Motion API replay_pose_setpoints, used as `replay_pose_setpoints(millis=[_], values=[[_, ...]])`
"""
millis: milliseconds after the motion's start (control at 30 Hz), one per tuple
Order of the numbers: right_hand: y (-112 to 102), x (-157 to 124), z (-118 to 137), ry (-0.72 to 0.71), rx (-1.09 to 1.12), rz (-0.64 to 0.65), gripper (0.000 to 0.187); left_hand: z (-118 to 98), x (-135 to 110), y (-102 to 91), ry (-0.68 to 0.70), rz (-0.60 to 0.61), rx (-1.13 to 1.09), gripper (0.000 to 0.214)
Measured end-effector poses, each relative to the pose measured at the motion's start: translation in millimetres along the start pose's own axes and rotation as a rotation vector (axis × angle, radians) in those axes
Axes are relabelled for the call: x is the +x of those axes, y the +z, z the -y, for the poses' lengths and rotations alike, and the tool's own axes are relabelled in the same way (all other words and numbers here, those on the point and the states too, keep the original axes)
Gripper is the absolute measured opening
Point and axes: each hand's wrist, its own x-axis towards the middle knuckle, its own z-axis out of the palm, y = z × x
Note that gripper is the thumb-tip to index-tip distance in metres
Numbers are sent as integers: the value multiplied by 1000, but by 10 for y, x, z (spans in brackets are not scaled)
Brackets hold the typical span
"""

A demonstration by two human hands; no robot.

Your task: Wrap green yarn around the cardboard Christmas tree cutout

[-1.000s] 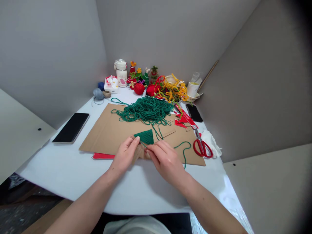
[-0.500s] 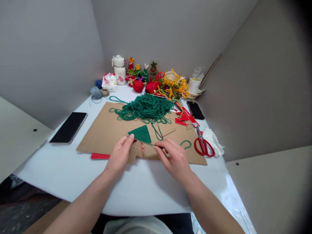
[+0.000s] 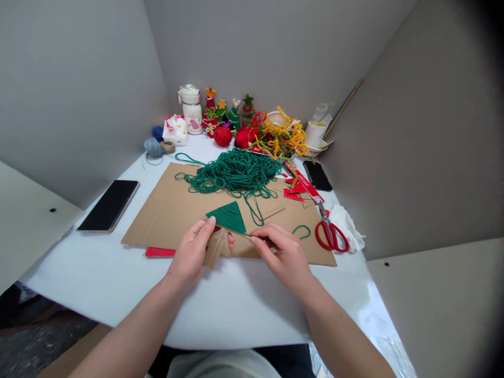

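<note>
My left hand (image 3: 196, 242) is closed on a triangular piece wrapped in green yarn (image 3: 228, 217), thumb on top near its left corner. Brown tape or cardboard (image 3: 217, 247) hangs below the wrapped part, over the fingers. To the right, my right hand (image 3: 280, 251) pinches a green strand that runs to the triangle's lower right corner. Whether these fingers also hold a small tool is too small to tell. Beyond the hands lies a loose heap of green yarn (image 3: 240, 172) on a cardboard sheet (image 3: 157, 210).
Red-handled scissors (image 3: 331, 236) lie at the right beside a crumpled white tissue (image 3: 346, 228). A large phone (image 3: 109, 205) is at the left, a smaller black phone (image 3: 317, 176) at the right. Yellow yarn (image 3: 284, 134), a white bottle (image 3: 191, 110) and small yarn trees (image 3: 222, 113) stand behind.
Both hands keep nearly the same place and grip. The camera view has shifted very slightly; the brown piece under the left hand hangs a little differently.
</note>
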Motion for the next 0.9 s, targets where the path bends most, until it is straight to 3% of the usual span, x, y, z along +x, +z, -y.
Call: replay_pose_setpoints(millis=[167, 267, 467, 600, 767, 900], values=[[-36, 19, -79, 219, 399, 256, 14, -41, -18, -27, -125, 155, -49, 32], [-56, 42, -113, 223, 527, 408, 14, -36, -35, -66, -235, 340, -40, 32], [-108, 122, -81, -59, 157, 517, 19, -2, -96, -112, -451, 703, 63, 34], [-162, 229, -18, -237, -101, 545, 14, -32, -140, -77, -473, 892, 207, 37], [-181, 315, 130, -303, -338, 537, 13, -17, -163, -40, -434, 860, 404, 30], [-159, 270, 237, -307, -437, 466, 15, 40, -136, -47, -252, 730, 596, 30]])
